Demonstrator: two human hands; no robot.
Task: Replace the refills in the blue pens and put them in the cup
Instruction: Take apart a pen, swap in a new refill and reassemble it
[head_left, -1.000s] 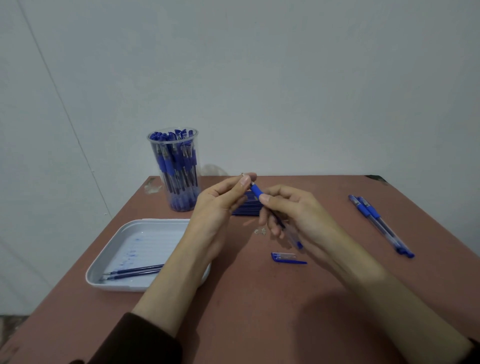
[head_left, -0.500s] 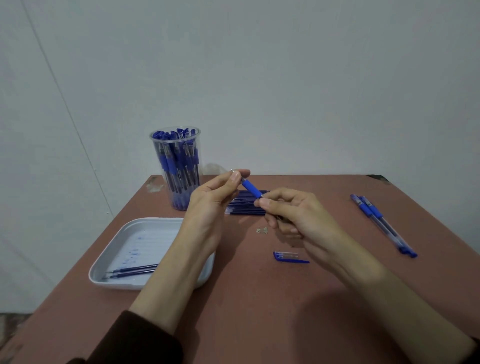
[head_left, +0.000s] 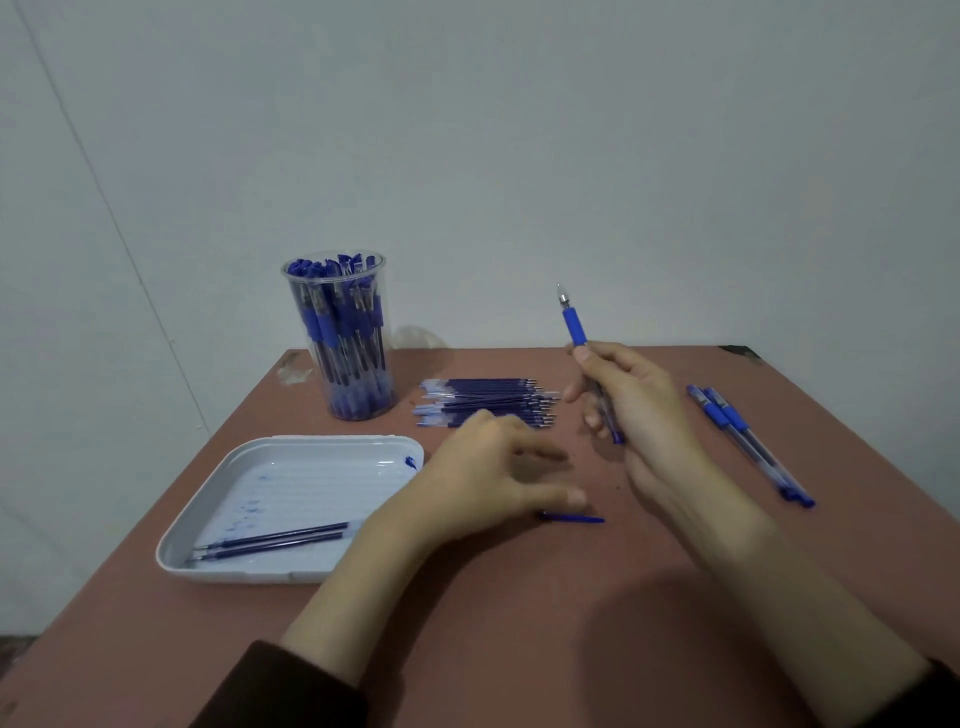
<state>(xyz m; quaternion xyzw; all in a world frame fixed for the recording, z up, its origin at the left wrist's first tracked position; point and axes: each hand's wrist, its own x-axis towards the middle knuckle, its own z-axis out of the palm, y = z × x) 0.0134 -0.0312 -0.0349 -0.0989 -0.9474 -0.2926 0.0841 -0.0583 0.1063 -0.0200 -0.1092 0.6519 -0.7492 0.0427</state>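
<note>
My right hand (head_left: 636, 400) has its fingers curled round a blue pen (head_left: 575, 326). The thumb is pressed on the barrel just below the blue grip, and the metal tip points up and slightly away from me. The clear barrel runs down through the fist, and its blue end pokes out under the fingers.

My left hand (head_left: 485, 475) is lower, with fingers loosely spread and holding nothing. It is blurred. The thumb is just above a blue cap (head_left: 571, 518) lying on the table (head_left: 519, 623), and I cannot tell whether they touch.

Just beyond the left fingers is a pile of refills (head_left: 488, 401). Further out to the left the cup (head_left: 340, 338) stands upright, packed with blue pens. Left of the left wrist a white tray (head_left: 291, 452) holds two refills (head_left: 270, 543). Out past my right hand, well apart from it, two pens (head_left: 748, 441) lie side by side.
</note>
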